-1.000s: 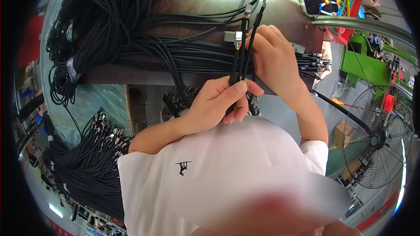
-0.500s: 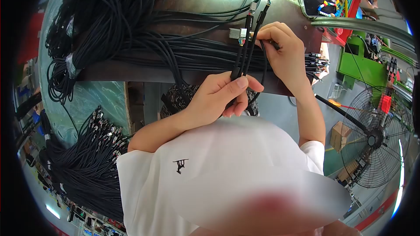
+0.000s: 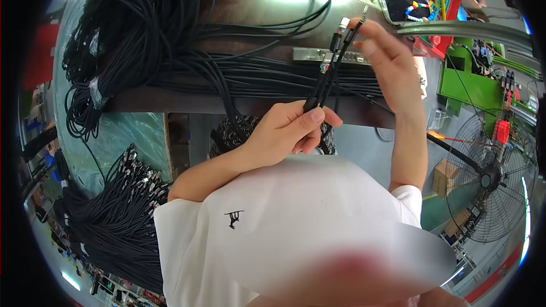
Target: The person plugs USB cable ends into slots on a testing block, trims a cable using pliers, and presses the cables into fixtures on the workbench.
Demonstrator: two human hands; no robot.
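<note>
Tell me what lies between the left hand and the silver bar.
Head view: the held cables and, behind them, a row of black cables lying along the table.

The cables [image 3: 321,86] are coloured black, the surface [image 3: 242,0] dark brown. The white shirt [image 3: 278,204] is marked in black.

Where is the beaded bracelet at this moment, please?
The beaded bracelet is at upper right in the head view, beyond the right hand, above the curved metal bar.

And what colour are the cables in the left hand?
The cables are black; the head view shows it.
</note>
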